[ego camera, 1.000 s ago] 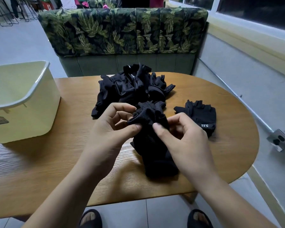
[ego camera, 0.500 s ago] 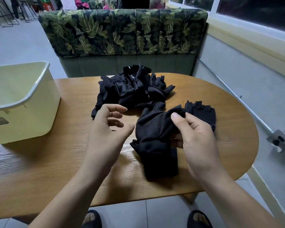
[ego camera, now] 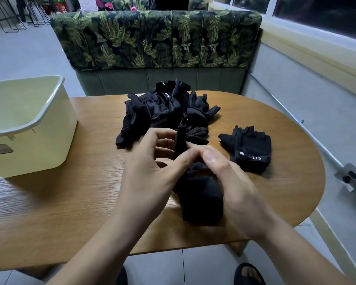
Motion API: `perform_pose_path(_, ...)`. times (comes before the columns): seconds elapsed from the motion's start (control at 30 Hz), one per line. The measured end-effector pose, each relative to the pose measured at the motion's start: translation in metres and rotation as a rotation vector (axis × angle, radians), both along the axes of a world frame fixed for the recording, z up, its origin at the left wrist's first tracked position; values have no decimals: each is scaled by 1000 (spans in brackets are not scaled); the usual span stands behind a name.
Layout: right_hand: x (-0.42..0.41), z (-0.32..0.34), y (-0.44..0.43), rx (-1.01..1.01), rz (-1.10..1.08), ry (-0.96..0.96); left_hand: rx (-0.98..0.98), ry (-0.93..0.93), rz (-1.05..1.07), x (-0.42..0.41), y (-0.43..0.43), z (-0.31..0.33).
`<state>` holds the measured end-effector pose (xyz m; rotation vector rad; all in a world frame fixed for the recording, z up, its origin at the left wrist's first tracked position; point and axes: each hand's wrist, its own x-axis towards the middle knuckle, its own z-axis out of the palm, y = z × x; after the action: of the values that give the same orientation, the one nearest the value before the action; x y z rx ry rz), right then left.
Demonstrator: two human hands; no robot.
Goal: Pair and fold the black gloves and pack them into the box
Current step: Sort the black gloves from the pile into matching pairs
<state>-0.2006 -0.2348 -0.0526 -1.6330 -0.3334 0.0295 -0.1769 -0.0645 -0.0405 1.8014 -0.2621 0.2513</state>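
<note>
My left hand (ego camera: 152, 171) and my right hand (ego camera: 232, 182) meet over the table's middle, both pinching one black glove (ego camera: 201, 198). Its lower part lies on the wood; a narrow strap end sticks up between my fingers. Behind them sits a pile of black gloves (ego camera: 164, 110), several tangled together. A single fingerless black glove with white lettering (ego camera: 249, 149) lies flat to the right. The pale yellow box (ego camera: 56, 124) stands open at the left edge.
The oval wooden table (ego camera: 70, 202) ends just before my feet. A leaf-patterned bench (ego camera: 156, 40) backs the far side. A wall with a rail and a metal socket box (ego camera: 350, 177) runs along the right.
Half a second ago my left hand was off the glove and open. It has come back in, and both hands now pinch the glove together, its upper edge raised.
</note>
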Motion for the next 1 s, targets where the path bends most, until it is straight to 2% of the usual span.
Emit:
perform_pose_path(0.13,17,14,0,-70,82,46,-46,-8,27,5,5,1)
perform_pose_path(0.2,10,11,-2,-87,-9,17,-95,21,58,8,9,3)
perform_pose_path(0.33,9,-7,-8,-96,-184,164,-292,151,-35,13,15,6)
perform_pose_path(0.37,12,-9,-7,-63,-211,214,-382,205,-82,14,17,8)
perform_pose_path(0.43,14,-7,-4,162,-175,355,-568,313,-191,15,18,11)
perform_pose_path(0.53,8,7,-4,535,56,552,-655,374,-268,15,16,10)
perform_pose_path(0.6,8,13,-8,627,119,558,-624,383,-230,16,16,7)
perform_pose_path(0.67,14,11,-14,589,39,503,-512,380,-150,20,17,3)
perform_pose_path(0.8,26,-2,-35,366,-212,404,-228,421,-59,25,20,-8)
perform_pose_path(1.0,30,-17,-49,70,-306,431,99,531,-122,27,20,-23)
